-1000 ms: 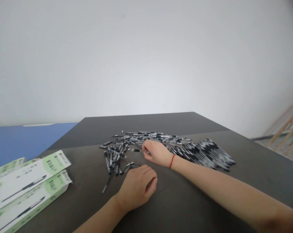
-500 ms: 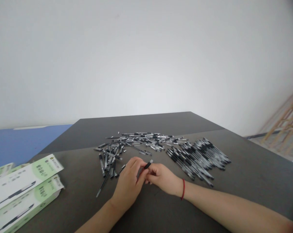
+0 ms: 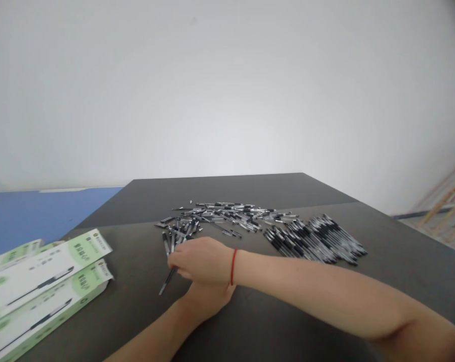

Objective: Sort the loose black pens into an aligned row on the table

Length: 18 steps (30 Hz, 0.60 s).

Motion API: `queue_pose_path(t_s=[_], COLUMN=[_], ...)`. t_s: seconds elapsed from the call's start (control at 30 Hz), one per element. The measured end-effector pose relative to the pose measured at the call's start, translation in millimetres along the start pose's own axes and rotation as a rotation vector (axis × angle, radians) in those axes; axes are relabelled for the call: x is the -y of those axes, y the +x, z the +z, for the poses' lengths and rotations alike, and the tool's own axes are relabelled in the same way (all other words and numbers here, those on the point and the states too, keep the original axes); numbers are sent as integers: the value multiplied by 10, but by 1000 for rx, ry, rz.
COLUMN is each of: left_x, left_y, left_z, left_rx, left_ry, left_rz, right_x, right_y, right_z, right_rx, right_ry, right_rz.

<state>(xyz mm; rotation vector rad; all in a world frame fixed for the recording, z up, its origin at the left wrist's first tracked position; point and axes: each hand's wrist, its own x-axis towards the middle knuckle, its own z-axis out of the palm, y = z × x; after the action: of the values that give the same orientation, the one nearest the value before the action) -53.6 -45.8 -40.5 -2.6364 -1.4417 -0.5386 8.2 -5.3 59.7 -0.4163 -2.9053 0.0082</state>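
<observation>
My right hand, with a red string at its wrist, reaches across to the left over my left hand. Its curled fingers are at the near end of the left heap of pen parts; what they grip, if anything, is hidden. My left hand lies below it, its fingers covered by the right hand. A thin dark refill lies at an angle just below the right fingertips. Farther back, loose pen parts spread in an arc. To the right, pens lie side by side in a slanted row.
Green and white pen boxes are stacked at the left edge of the dark table. Behind the table stands a white wall. A blue surface shows at the left, and a wooden frame at the far right.
My right hand has moved left, across my left hand to the left heap. The short black pen part seen between my hands earlier is now out of sight. The view has shifted slightly.
</observation>
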Motion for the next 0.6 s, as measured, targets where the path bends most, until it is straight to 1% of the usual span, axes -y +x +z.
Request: queue_pose_path(t_s=[0.07,0.17,0.23,0.3,0.37,0.43,0.47,0.53,0.6], left_x=[45,122,167,183,158,97,58,-17,-72], left_y=[-48,-81,-83,-72,-45,-1,26,84,137], left_z=[97,201,235,225,159,41,-30,-175,-294], left_rx=[44,75,67,45,10,-31,-39,-9,29], left_ry=[38,2,-50,-82,-107,-138,-148,-174,-237], left_rz=[-4,-78,-121,-126,-109,-105,-113,-127,-140], right_x=[69,122,140,140,113,55,14,-88,-205], right_y=[190,399,490,537,521,415,321,46,-327], right_z=[48,119,165,179,128,-3,-89,-267,-395], right_rx=[104,267,317,319,240,73,-29,-188,-275], right_ry=[-75,-97,-101,-119,-150,-185,-198,-235,-222], right_rz=[-43,-54,-60,-84,-139,-170,-159,-71,94])
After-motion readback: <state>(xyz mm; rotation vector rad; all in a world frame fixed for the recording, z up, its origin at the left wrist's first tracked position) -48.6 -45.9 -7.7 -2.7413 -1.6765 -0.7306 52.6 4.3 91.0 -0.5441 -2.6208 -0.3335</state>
